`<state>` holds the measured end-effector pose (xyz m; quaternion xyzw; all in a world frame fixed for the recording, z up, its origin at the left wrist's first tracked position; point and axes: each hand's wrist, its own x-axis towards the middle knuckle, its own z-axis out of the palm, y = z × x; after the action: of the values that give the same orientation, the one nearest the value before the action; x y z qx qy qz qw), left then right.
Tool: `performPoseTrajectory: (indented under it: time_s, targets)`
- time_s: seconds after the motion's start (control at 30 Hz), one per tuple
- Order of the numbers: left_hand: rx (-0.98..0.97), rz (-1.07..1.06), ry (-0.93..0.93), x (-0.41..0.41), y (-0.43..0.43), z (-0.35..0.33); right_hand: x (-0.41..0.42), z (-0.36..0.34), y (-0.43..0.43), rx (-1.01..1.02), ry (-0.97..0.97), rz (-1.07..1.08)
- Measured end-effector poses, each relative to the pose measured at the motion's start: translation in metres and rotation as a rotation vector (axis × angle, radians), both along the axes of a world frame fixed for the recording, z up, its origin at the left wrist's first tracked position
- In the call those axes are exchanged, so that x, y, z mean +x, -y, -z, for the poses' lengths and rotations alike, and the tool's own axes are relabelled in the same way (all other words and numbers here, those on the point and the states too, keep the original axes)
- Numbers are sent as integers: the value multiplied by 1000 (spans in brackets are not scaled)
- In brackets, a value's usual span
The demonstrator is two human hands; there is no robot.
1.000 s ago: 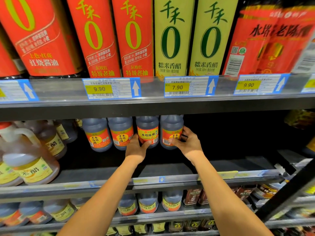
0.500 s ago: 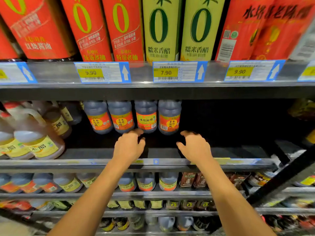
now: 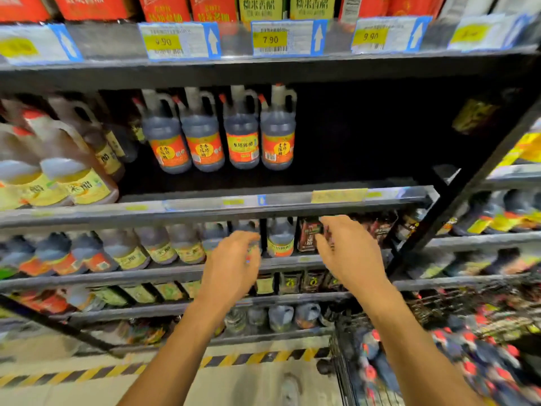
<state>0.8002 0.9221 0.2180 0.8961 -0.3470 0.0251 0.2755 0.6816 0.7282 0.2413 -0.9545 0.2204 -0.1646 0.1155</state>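
Jugs (image 3: 73, 183): pale, yellow-labelled, at the far left of the middle shelf (image 3: 190, 207).
Red-label bottles (image 3: 222, 145): four dark ones, upright and side by side on the same shelf, above both your hands.
Left hand (image 3: 231, 265): in front of the lower shelf (image 3: 146, 277). Your fingers (image 3: 247, 240) are loosely curled and hold nothing. Blur hides whether they touch anything.
Yellow-label bottle (image 3: 280, 240): upright on the lower shelf, seen between your hands.
Pouch (image 3: 307, 234): dark, just right of that bottle, beside your right fingertips. Whether they touch cannot be told.
Right hand (image 3: 351, 256): back up, fingers bent and spread, nothing in them.
Cart (image 3: 341, 356): bottom right, blurred, with red-capped bottles inside.
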Motion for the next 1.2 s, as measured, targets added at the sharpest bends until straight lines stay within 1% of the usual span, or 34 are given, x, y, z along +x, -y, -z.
performPoseTrajectory:
  time_s: [0.17,0.3,0.4,0.47,0.57,0.67,0.8,0.93,1.07,1.2]
  targets:
    - [108,70,-144,-81,-42,52,-90,38,-48,75,-84,93]
    - [197,149,-174,-138,-55,80,-169,61,-79,190,-123,182]
    - [260,224,-190,-171,-48,92,-231,72,-99,176,-145,278]
    - [234,277,-207,-193,-38,97,-269,79,-109,203,-138,386]
    - [226,388,-215,-222,-15,101,-317,83,-118,266,-148,444]
    - [238,475,-246,-245,14,105,-354,87,-116,278,-119,559]
    - [274,552,-285,-270,51,111,-391,94,-98,280,-139,649]
    - [288,525,-249,-288,94,121,-418,109,-57,284,-182,667]
    - [311,450,-238,-303,141,133,-435,132,7,324,-222,595]
    - [309,301,-285,-319,179,148,-448,153,81,342,-288,448]
